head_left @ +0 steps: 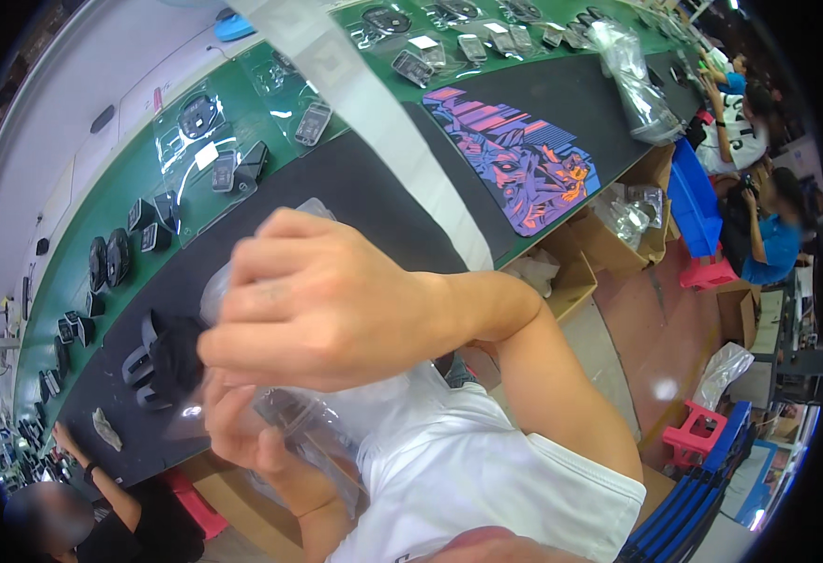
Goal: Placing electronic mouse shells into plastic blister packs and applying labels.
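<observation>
Where the right hand (303,305) curls, left hand (242,427) near — clear plastic (322,433) alongside.

Bench (102,211): long, green-topped | floor (650,357): reddish-brown, light glare (664,389) | seating: 2 pink stools (707,274), right

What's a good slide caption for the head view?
Right hand and left hand close together, near clear plastic, at a green bench.

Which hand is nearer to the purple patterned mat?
Right. In the picture, the right hand is lower-left of the patterned mat; the left hand is farther down-left.
</observation>
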Motion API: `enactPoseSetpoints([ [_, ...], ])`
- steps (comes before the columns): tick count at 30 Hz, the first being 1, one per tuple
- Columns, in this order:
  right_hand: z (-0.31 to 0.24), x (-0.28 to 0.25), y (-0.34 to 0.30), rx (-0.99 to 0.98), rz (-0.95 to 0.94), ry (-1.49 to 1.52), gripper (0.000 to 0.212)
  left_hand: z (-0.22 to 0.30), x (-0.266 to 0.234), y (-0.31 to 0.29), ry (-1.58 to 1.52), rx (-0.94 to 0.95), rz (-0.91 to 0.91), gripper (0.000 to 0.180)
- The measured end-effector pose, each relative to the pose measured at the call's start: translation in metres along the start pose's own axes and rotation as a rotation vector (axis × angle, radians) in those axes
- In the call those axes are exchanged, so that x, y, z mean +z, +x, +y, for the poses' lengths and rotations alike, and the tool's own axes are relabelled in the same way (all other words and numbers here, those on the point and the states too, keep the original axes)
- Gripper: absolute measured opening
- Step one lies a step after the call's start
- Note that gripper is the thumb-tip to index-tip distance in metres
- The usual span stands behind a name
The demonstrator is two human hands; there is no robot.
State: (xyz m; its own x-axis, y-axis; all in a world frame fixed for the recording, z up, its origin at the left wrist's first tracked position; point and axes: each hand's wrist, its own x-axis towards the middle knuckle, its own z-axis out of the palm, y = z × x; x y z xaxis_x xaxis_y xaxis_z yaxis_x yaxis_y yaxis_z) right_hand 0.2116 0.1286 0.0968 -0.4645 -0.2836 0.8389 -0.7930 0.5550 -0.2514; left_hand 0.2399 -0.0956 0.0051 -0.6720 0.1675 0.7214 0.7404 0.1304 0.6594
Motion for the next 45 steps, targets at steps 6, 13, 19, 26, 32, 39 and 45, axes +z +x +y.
enactPoseSetpoints([
  [6, 0.008, 0.011, -0.003, -0.011, 0.120, -0.017, 0.033, 0.004, 0.010, 0.000, -0.462, -0.440, -0.093, 0.037],
  [13, 0.002, 0.006, -0.027, 0.702, -0.007, 0.912, 0.096, -0.012, 0.003, 0.030, -0.644, -0.479, 0.193, 0.039],
  [19, 0.038, -0.002, -0.029, 0.862, -0.087, 1.252, 0.074, -0.029, 0.024, 0.108, -0.904, -0.482, -0.119, 0.039],
  [26, 0.073, 0.021, 0.048, 0.739, -0.189, 1.455, 0.072, -0.071, -0.030, 0.155, -0.997, -0.416, -0.007, 0.044],
  [32, 0.128, 0.098, 0.122, 0.848, -0.388, 0.682, 0.056, -0.208, -0.081, 0.111, -1.367, -0.465, 0.370, 0.043],
  [39, 0.236, 0.242, 0.173, 0.127, -0.833, -0.256, 0.062, -0.264, -0.083, 0.082, -1.754, -0.215, 0.424, 0.040],
  [45, 0.195, 0.388, 0.140, 0.081, -1.023, -0.172, 0.092, -0.259, -0.106, 0.066, -1.693, -0.201, 0.441, 0.049],
])
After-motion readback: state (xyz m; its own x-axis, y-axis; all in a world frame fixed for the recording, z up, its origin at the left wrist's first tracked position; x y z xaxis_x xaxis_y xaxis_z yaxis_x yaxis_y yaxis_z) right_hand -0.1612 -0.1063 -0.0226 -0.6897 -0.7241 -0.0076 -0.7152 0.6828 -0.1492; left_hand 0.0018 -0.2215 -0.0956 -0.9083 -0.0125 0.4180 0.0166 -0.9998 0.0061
